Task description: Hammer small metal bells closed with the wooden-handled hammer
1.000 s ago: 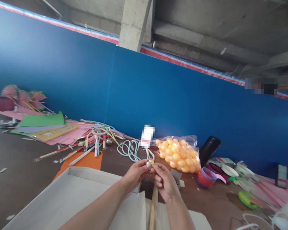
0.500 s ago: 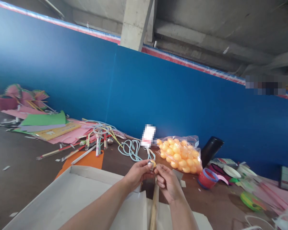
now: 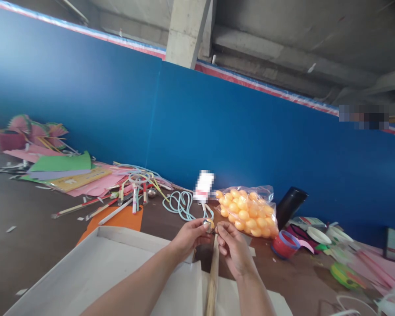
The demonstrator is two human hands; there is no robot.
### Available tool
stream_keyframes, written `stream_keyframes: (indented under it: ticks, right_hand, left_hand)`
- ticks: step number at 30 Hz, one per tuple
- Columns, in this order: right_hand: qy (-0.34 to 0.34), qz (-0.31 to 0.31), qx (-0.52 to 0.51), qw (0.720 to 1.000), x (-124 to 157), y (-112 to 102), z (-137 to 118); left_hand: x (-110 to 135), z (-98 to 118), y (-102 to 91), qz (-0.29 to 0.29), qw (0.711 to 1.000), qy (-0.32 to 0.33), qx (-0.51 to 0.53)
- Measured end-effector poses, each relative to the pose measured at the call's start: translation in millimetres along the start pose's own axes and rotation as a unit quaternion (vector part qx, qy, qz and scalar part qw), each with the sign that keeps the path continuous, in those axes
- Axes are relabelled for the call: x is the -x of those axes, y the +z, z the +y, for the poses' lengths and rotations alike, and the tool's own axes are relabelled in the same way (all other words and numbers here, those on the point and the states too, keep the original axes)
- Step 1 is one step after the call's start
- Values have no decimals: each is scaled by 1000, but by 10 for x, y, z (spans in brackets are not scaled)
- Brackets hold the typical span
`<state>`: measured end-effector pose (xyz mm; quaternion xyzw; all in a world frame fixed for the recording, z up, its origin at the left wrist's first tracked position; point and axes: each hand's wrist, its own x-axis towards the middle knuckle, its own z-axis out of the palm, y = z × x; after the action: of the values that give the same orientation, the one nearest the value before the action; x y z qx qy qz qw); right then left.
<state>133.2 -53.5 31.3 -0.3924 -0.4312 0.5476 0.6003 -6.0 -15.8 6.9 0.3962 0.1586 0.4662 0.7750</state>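
My left hand [image 3: 188, 239] is closed, its thumb and fingers gripping a small shiny silver ball [image 3: 208, 225] with yellow-orange showing on its right side; I cannot tell whether that is a reflection or a second piece. Just right of the ball, my right hand [image 3: 233, 246] has its thumb and index finger pinched together. Whatever sits in that pinch is too small to make out. Below both hands, a wooden stick [image 3: 212, 281] runs toward me over white card. A white box tray [image 3: 131, 259] lies under my left forearm.
Behind my hands are a clear bag of orange balls [image 3: 245, 210], light-blue cord [image 3: 181, 205] and a black cylinder [image 3: 291, 205]. A red cup [image 3: 285, 245] and a green tape roll [image 3: 344, 275] lie right. Coloured paper [image 3: 61, 163] and sticks crowd the left. A blue partition [image 3: 197, 114] stands behind.
My right hand has shifted slightly right, widening the gap between its fingertips and the silver ball. My left hand keeps its grip in nearly the same place.
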Motion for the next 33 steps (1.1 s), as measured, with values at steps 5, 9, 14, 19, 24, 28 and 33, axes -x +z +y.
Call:
stream_keyframes:
  ticks: [5, 9, 14, 19, 24, 28, 33]
  right_hand:
    - [3, 22, 61, 998, -11, -4, 22]
    - [15, 42, 102, 994, -12, -6, 26]
    - [39, 63, 93, 993, -30, -28, 33]
    - [58, 50, 58, 995, -39, -52, 50]
    - [63, 53, 45, 996, -29, -43, 48]
    - [58, 50, 43, 996, -25, -27, 33]
    - [62, 49, 42, 996, -19, -13, 20]
  left_hand:
    - [7, 12, 13, 0, 1000, 1, -2]
    - [11, 17, 20, 1, 1000, 3, -7]
    - [8, 7, 27, -2, 1000, 1, -11]
    - [1, -6, 36, -3, 1000, 9, -20]
    - [-15, -12, 25, 0, 1000, 9, -28]
    - [-9, -4, 22, -7, 1000, 6, -27]
    - [-5, 5, 31, -8, 1000, 2, -27]
